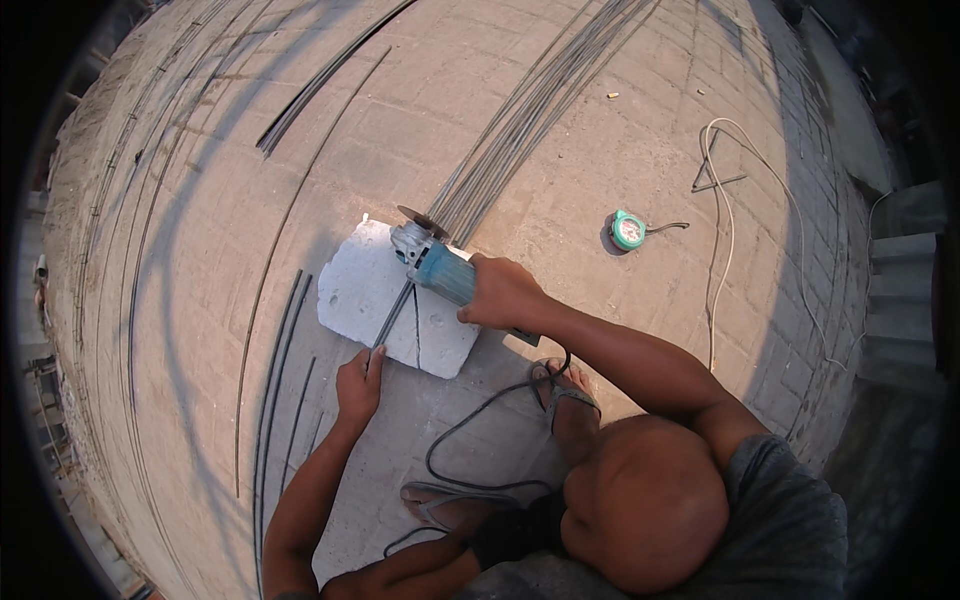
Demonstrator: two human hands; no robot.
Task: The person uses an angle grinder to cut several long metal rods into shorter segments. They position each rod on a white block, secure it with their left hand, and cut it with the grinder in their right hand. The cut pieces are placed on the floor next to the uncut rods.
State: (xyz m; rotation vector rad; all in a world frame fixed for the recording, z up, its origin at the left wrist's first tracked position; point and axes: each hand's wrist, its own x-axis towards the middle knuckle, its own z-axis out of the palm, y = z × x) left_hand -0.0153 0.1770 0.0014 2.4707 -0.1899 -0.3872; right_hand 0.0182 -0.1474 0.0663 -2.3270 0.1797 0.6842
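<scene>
My right hand [500, 292] grips a teal angle grinder [440, 276], whose disc [415, 215] is tilted beside the lower end of a bundle of long metal rods [505, 140]. Below the grinder lies a chipped white slab [355, 285] with a dark crack or line across it. Thin rods [393, 318] run diagonally over the slab from under the grinder down to my left hand [360, 388], which is closed on them at the slab's lower edge. Whether the disc touches any rod is unclear.
A green tape measure [627, 229] lies right of the bundle, near a pale cable [718, 280]. More rods [300, 110] lie at left on the paved ground [400, 120]. My sandalled feet [575, 395] and a black cord [430, 450] are below the slab.
</scene>
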